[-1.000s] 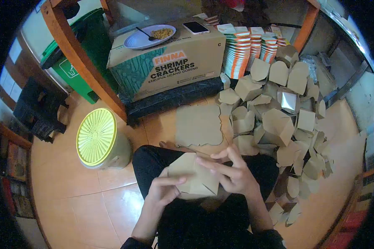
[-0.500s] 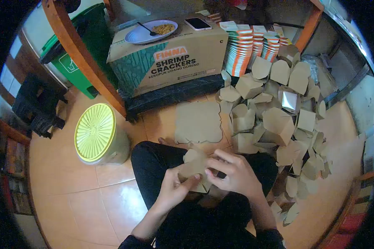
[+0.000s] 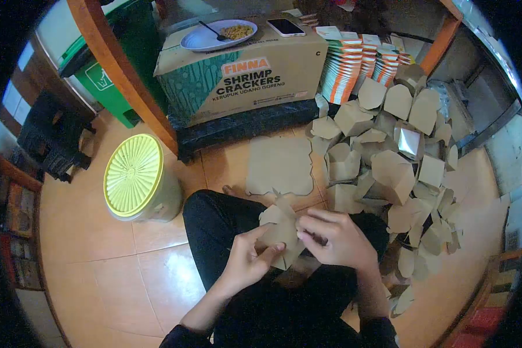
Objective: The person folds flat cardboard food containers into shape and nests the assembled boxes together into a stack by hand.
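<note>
Over my lap, a brown paper food box (image 3: 283, 232) is partly folded, its flaps pointing up and away from me. My left hand (image 3: 246, 264) grips it from the left, thumb pressed on its near panel. At the box's right edge, my right hand (image 3: 345, 243) is closed, with fingertips pinching a flap there; the exact hold is partly hidden. Beyond my legs, flat brown cardboard blanks (image 3: 279, 165) lie on the floor. A heap of folded brown food boxes (image 3: 393, 174) spreads to the right.
A shrimp crackers carton (image 3: 296, 64) bears a plate of food (image 3: 194, 39) with a dark utensil, plus a phone (image 3: 286, 26). Orange-and-white stacks (image 3: 342, 69) stand beside it. Left are a yellow-lidded tub (image 3: 134, 174), a wooden post (image 3: 119, 75), a green bin (image 3: 107, 81) and a black stool (image 3: 52, 133).
The box has turned more upright, and its flaps show more clearly. My right hand has shifted slightly right and down, its fingers now more closed at the box edge. The view has tilted slightly.
</note>
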`<action>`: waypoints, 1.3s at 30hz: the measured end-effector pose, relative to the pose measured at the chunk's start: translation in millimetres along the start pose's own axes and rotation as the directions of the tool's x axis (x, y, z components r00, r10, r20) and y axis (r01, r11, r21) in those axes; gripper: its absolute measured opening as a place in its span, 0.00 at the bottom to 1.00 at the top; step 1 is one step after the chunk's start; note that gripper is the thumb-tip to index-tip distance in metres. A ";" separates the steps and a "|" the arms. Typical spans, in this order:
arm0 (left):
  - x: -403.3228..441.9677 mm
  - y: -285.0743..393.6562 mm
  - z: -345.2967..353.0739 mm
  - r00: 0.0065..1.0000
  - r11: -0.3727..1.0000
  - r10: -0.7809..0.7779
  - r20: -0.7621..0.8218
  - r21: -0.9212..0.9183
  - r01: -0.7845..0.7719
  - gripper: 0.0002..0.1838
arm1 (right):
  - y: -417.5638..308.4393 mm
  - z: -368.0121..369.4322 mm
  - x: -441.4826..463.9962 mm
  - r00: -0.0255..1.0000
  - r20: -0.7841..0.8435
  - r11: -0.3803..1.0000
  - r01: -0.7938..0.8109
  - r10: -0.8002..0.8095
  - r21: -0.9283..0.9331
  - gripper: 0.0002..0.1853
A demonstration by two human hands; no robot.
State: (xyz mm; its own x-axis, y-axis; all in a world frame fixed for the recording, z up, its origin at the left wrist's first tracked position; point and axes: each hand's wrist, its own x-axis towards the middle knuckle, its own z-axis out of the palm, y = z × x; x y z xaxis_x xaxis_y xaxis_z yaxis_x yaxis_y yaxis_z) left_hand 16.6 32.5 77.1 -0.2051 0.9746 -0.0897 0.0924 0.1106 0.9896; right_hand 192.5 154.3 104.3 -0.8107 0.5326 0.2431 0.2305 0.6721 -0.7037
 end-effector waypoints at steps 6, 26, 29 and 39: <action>5.8 7.9 -11.8 0.971 0.969 0.175 0.164 0.146 -0.199 0.15 | -9.0 -31.7 7.5 0.957 0.268 0.971 -0.165 0.115 0.172 0.10; -4.9 -6.3 -4.9 0.834 0.566 -0.454 0.314 -0.621 0.542 0.35 | -45.0 20.9 -0.5 0.798 0.407 0.733 0.585 -0.445 -0.347 0.13; -10.3 -27.3 -0.4 0.857 0.486 -0.404 0.321 -0.718 0.498 0.31 | -32.7 8.9 1.1 0.853 0.282 0.858 0.492 -0.439 -0.151 0.22; -17.5 -13.3 10.0 0.958 0.717 -0.216 0.189 -0.635 0.287 0.31 | -13.3 2.6 10.0 0.951 -0.306 0.987 0.019 0.031 0.158 0.26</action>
State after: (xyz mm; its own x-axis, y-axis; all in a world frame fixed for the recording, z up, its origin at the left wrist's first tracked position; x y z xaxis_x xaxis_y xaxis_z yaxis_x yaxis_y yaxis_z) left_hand 28.7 15.9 64.4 -0.0322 0.9466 -0.3208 -0.6116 0.2352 0.7554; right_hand 179.9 149.3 114.3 -0.5996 0.6849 0.4141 0.1274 0.5925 -0.7955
